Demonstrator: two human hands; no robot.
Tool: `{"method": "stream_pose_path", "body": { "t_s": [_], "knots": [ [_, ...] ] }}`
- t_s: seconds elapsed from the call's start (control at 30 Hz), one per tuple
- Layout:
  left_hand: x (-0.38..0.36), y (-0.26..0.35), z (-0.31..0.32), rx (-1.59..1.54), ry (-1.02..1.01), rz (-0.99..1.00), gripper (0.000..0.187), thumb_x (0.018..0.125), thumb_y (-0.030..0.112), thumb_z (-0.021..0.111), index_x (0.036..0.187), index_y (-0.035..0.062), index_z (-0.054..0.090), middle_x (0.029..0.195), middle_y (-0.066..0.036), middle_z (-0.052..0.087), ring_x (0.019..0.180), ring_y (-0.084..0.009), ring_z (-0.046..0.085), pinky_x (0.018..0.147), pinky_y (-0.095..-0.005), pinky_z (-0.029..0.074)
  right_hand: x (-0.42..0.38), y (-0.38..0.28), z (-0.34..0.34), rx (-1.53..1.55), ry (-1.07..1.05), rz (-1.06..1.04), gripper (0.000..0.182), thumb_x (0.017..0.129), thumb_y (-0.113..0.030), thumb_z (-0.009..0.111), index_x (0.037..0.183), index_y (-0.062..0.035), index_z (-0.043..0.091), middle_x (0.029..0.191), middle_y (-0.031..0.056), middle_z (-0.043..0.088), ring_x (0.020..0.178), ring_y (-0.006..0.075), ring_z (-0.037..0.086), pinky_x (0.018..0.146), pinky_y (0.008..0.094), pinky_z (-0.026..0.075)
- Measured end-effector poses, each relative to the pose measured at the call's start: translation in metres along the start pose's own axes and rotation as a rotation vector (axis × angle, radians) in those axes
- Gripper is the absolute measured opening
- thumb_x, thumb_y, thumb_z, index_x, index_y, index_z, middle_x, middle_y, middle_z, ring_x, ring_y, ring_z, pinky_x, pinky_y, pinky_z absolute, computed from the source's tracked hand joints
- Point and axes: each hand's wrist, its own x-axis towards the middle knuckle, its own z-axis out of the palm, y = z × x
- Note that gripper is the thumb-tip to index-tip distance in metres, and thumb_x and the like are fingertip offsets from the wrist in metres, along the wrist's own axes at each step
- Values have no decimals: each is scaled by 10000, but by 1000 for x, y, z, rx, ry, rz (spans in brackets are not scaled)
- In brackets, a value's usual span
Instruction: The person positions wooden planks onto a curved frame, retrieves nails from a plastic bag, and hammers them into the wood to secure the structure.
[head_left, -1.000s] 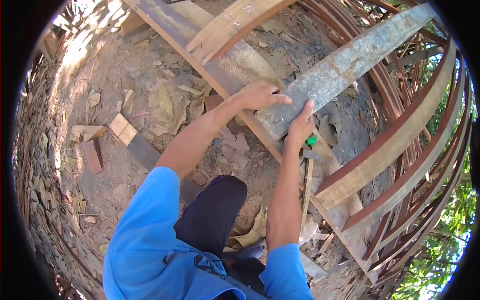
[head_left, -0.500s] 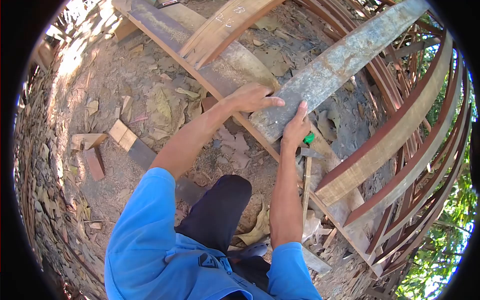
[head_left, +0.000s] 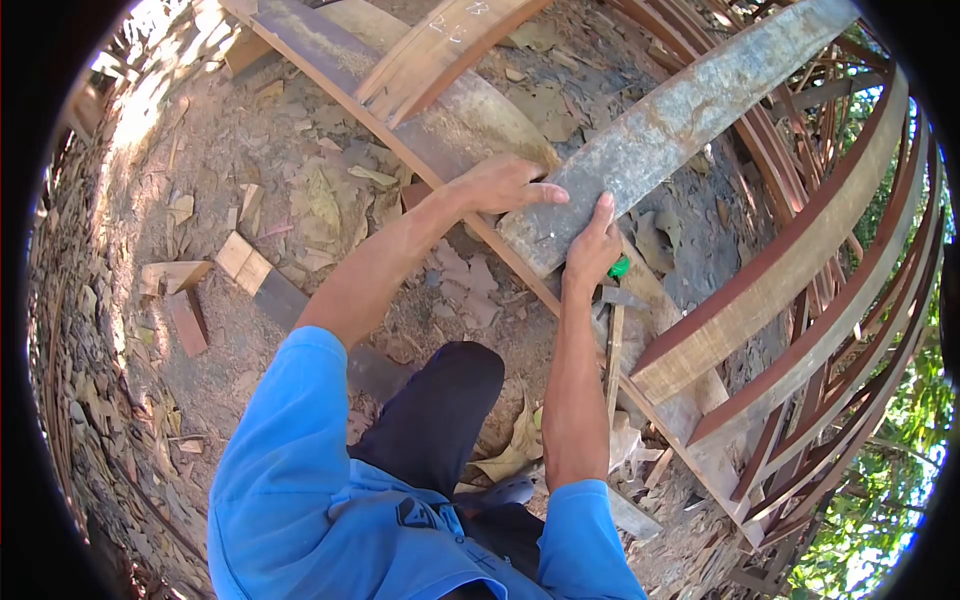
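Observation:
A long, grey, weathered plank [head_left: 665, 135] runs from the upper right down to the board in front of me. My left hand [head_left: 508, 186] grips its left edge near the close end, thumb on the top face and fingers partly hidden. On the opposite edge, my right hand [head_left: 594, 245] is closed round the plank, its thumb pointing forward along the top. A small green object [head_left: 620, 267] shows just beside my right hand. Close to that wrist lies a hammer [head_left: 615, 330], its handle pointing back toward me. Under the plank's near end is a long flat board [head_left: 450, 150].
Curved timber ribs [head_left: 770, 240] stand in a row on the right. Another curved piece [head_left: 440, 50] with chalk marks rests on the board's far part. Wood offcuts [head_left: 188, 320] lie at the left, among dry leaves on the dirt. My bent knee [head_left: 450, 390] is below the board.
Almost nothing differs. The whole view has shifted slightly, and both hands keep their hold on the plank.

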Motion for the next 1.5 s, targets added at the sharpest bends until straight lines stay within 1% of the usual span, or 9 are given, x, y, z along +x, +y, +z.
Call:
{"method": "stream_pose_path", "body": {
  "t_s": [0.5, 0.6, 0.7, 0.8, 1.07, 1.2, 1.3, 1.43, 1.5],
  "knots": [
    [-1, -1, 3, -7, 27, -18, 882, 841, 817, 466, 823, -43, 660, 781, -278, 639, 821, -433, 653, 742, -520, 471, -2, -2, -1, -37, -5, 20, 635, 993, -499, 531, 1037, 116, 682, 916, 237, 704, 830, 293, 648, 780, 403, 486],
    [1, 6, -5, -42, -118, -161, 894, 834, 814, 486, 966, -48, 683, 929, -275, 682, 936, -408, 672, 818, -494, 490, -3, -3, -1, -3, -2, 14, 692, 990, -527, 520, 1033, 147, 667, 896, 236, 684, 822, 279, 625, 785, 394, 477],
    [4, 19, 2, -159, 150, -132, 932, 833, 796, 509, 1171, -63, 638, 1142, -286, 664, 1092, -396, 646, 934, -462, 481, -5, -5, 1, 6, 10, 10, 662, 991, -518, 525, 1045, 124, 675, 902, 234, 693, 820, 290, 640, 777, 402, 484],
    [24, 32, 10, -275, 93, -248, 948, 849, 764, 513, 1298, -69, 563, 1272, -299, 605, 1193, -411, 595, 1017, -437, 449, -3, -5, 1, -63, 16, 23, 595, 995, -487, 535, 1080, 81, 690, 933, 237, 714, 825, 310, 674, 767, 410, 502],
    [24, 25, 19, -246, 168, -171, 915, 822, 766, 560, 1240, -46, 604, 1141, -286, 663, 1111, -418, 633, 950, -478, 480, 1, -3, -8, -96, -59, 68, 541, 977, -435, 589, 1138, 79, 651, 1001, 234, 701, 892, 334, 668, 802, 409, 497],
    [24, 27, 16, -242, 171, -172, 902, 816, 767, 568, 1250, -23, 604, 1123, -271, 672, 1091, -413, 642, 936, -477, 490, -27, -8, -84, -386, 138, -337, 451, 920, -311, 696, 1183, 46, 614, 1108, 199, 654, 1022, 318, 637, 882, 410, 486],
    [21, 32, 11, -235, 134, -218, 916, 803, 768, 585, 1273, -18, 592, 1130, -264, 671, 1096, -400, 643, 932, -469, 493, -69, 14, -165, -630, 64, -110, 426, 907, -309, 706, 1147, 30, 614, 1102, 199, 640, 1034, 340, 623, 885, 432, 484],
    [19, 38, 6, -264, 99, -185, 945, 779, 774, 611, 1280, -26, 585, 1108, -259, 677, 1070, -392, 655, 916, -456, 501, -115, 9, -181, -898, -9, 66, 398, 896, -324, 716, 1060, 24, 615, 1028, 212, 625, 962, 390, 614, 850, 459, 480],
    [31, 17, 29, -319, 139, -181, 896, 786, 749, 632, 1232, -28, 613, 1068, -231, 691, 1024, -355, 671, 890, -431, 509, -120, 15, -181, -899, 9, -89, 355, 900, -291, 715, 1025, 24, 611, 936, 194, 630, 888, 355, 615, 785, 431, 481]
  ]
}}
